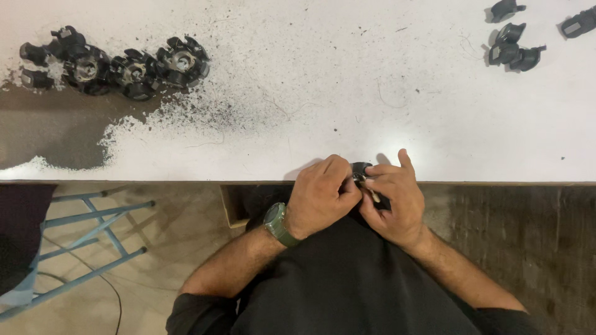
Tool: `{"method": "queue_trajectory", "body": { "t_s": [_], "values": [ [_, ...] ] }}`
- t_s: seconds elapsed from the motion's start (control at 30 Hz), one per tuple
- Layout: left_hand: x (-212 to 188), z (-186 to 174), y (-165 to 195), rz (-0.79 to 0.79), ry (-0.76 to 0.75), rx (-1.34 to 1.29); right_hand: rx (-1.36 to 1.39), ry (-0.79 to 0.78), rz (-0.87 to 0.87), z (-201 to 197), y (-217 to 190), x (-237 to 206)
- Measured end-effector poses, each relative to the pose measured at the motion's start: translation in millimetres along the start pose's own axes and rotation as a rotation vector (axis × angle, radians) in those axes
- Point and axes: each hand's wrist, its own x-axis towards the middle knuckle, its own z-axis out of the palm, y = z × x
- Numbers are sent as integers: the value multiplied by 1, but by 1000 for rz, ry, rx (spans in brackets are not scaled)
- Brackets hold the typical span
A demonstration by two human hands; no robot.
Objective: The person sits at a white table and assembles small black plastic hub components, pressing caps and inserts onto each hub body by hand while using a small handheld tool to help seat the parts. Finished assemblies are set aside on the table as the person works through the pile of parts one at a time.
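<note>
**Two hands holding a small black part at the table's edge**

The left hand and the right hand are coming together at the near edge of the white table. Both are pinching a small black part between their fingertips. The fingers are pressing close around it, so most of the part is hiding. A thin light piece is sticking out under the right hand's fingers. A green watch is sitting on the left wrist.

A row of round black parts is lying far off at the table's left corner, with dark dust around it. More black parts are lying at the far right. A blue stool is standing on the floor to the left.
</note>
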Motion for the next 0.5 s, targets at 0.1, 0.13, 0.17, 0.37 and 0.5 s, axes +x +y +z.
{"method": "queue_trajectory", "body": {
  "t_s": [0.1,0.13,0.17,0.37,0.5],
  "values": [
    [-1,0,-3,14,22,-6,-19,-11,-5,1,1,-1],
    [-2,0,-4,7,15,-6,-28,-23,-11,2,1,-2],
    [-2,0,-4,0,8,-7,-37,-36,-17,2,1,-2],
    [12,-9,7,50,-22,-137,-151,-71,4,-13,10,14],
    [31,-22,7,54,8,-98,-333,145,129,-62,28,39]
  ]
}}
